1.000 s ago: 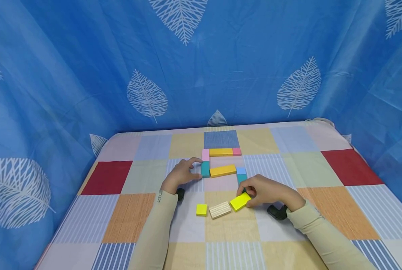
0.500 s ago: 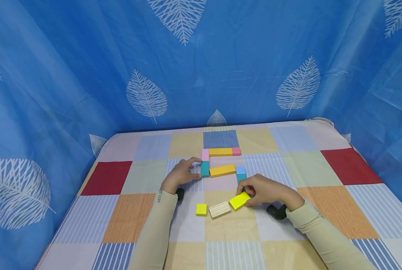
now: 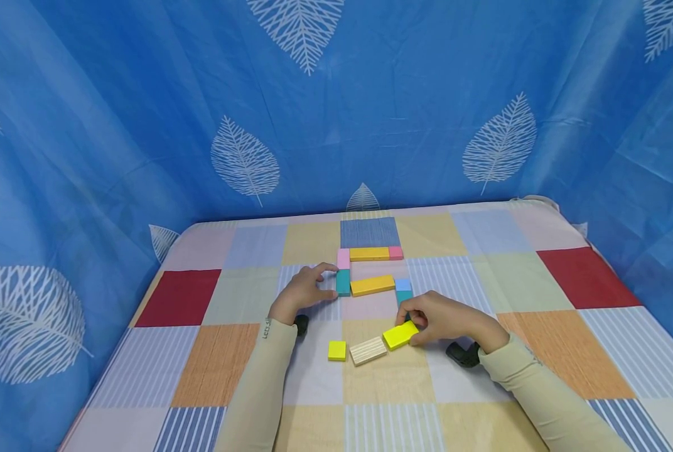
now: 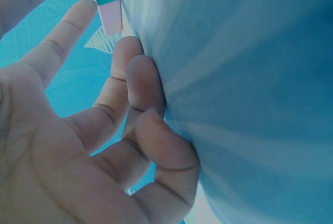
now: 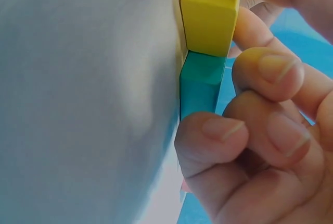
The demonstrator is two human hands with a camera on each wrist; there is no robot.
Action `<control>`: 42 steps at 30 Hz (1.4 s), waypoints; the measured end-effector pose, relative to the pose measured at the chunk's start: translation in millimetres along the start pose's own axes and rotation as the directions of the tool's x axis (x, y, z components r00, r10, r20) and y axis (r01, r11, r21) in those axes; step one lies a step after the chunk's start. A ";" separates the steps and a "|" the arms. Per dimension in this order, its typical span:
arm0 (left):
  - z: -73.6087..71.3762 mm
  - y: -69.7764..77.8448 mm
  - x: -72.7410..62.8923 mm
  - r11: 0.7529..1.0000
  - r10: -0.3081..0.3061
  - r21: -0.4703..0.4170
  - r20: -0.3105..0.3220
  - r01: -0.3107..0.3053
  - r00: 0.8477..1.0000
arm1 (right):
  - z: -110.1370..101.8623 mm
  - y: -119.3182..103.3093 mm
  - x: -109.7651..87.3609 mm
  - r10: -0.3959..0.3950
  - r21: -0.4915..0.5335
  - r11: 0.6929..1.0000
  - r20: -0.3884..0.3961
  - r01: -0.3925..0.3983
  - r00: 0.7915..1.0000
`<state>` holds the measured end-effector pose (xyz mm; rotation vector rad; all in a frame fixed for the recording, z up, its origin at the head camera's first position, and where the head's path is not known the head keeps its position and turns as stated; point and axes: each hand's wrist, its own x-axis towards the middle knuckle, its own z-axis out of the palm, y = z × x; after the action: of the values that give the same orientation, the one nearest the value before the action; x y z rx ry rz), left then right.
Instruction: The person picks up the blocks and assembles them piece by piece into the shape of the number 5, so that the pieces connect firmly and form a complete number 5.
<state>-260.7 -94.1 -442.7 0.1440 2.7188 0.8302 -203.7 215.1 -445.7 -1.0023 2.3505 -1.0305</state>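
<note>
My right hand (image 3: pixel 441 320) pinches a bright yellow block (image 3: pixel 400 335) between thumb and index finger, its other fingers curled beside it. In the right wrist view the block's end meets a teal block (image 5: pixel 203 78). My left hand (image 3: pixel 301 292) rests at the left side of another teal block (image 3: pixel 343 283); thumb and index fingertip lie near its two left corners. The left wrist view shows its remaining fingers bent loosely against the cloth. An orange-yellow long block (image 3: pixel 373 285) lies between the teal blocks, and a light blue block (image 3: pixel 402 284) adjoins the right one.
A pale pink block (image 3: pixel 343 258), a long orange-yellow block (image 3: pixel 369 254) and a darker pink block (image 3: pixel 395 253) form the far row. Nearer lie a plain wood block (image 3: pixel 368 351) and a small yellow square block (image 3: pixel 337 351). Patchwork cloth (image 3: pixel 246 370) covers the table; blue curtain (image 3: pixel 404 125) surrounds it.
</note>
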 end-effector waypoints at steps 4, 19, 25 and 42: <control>0.0 -0.3 0.2 1.000 -0.001 -0.003 0.000 0.001 1.000 | -0.3 -1.0 0.2 -0.001 -0.002 1.000 -0.001 0.001 1.000; -1.3 0.3 -0.9 1.000 0.010 0.008 0.003 -0.010 1.000 | -0.3 1.0 0.4 -0.010 -0.003 1.000 -0.002 0.010 1.000; -1.4 -0.1 -1.5 1.000 0.009 0.003 0.005 -0.009 1.000 | -0.5 0.2 1.0 -0.005 -0.010 1.000 -0.001 0.005 1.000; -1.3 -0.1 -1.3 1.000 0.017 -0.001 0.004 -0.017 1.000 | 2.3 -7.1 2.8 -0.032 -0.047 0.998 -0.019 0.031 0.999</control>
<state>-259.8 -95.1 -441.4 0.1680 2.7171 0.8352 -201.0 208.6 -442.0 -1.0539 2.3919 -1.0055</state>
